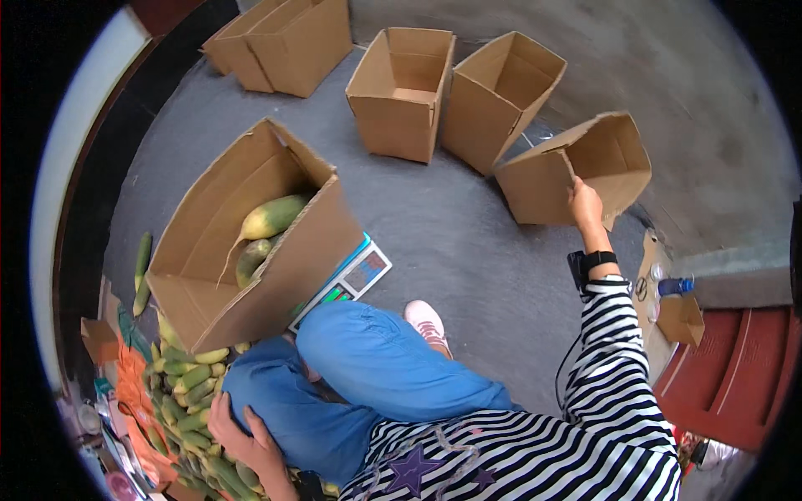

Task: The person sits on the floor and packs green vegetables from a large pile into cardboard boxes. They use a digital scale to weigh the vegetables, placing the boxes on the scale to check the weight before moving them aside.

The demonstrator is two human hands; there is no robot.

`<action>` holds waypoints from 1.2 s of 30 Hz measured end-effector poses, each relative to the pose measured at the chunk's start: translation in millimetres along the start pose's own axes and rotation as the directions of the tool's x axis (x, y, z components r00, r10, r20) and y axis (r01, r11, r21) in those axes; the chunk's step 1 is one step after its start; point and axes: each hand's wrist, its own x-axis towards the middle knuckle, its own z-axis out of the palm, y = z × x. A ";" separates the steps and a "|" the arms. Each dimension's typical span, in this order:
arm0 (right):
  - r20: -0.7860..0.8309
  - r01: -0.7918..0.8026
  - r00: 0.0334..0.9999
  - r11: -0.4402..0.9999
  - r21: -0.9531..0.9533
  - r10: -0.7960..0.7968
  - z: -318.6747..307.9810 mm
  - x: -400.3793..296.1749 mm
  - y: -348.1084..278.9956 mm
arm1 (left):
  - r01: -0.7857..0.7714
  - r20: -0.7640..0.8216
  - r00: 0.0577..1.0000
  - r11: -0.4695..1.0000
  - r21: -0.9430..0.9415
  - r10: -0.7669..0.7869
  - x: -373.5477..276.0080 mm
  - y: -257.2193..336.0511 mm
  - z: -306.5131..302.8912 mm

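My right hand (586, 201) grips the near edge of an open cardboard box (540, 191) at the right, thumb and fingers closed on its wall. My left hand (241, 438) rests by my knee, fingers somewhat apart and holding nothing, above a heap of green radishes (197, 379). A large open cardboard box (313, 250) stands tilted at the left on a digital scale (369, 269). Inside it lie a green-and-yellow radish (272, 217) with a long root and at least one more radish (252, 260).
Cardboard boxes (401, 125) (482, 119) stand ahead, and more boxes (294, 53) at the upper left. Long green radishes (143, 260) lie on the floor at far left, an orange bag (135, 401) beside the heap. A blue-capped bottle (675, 286) stands near the red door (727, 369).
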 end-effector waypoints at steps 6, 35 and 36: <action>0.015 0.219 0.976 0.976 0.011 -0.219 32.7 27.8 -10.7 | 0.038 -0.017 0.999 0.999 -0.031 -0.039 -4.7 -0.1 -0.6; 0.512 0.612 0.530 0.723 0.321 -0.676 -85.1 31.7 -472.7 | 0.626 0.685 0.668 0.716 -0.308 -0.291 188.3 -121.1 32.2; 0.489 0.586 0.548 0.728 0.356 -0.679 -82.5 33.5 -468.1 | 0.623 0.680 0.680 0.704 -0.341 -0.273 190.7 -115.4 34.3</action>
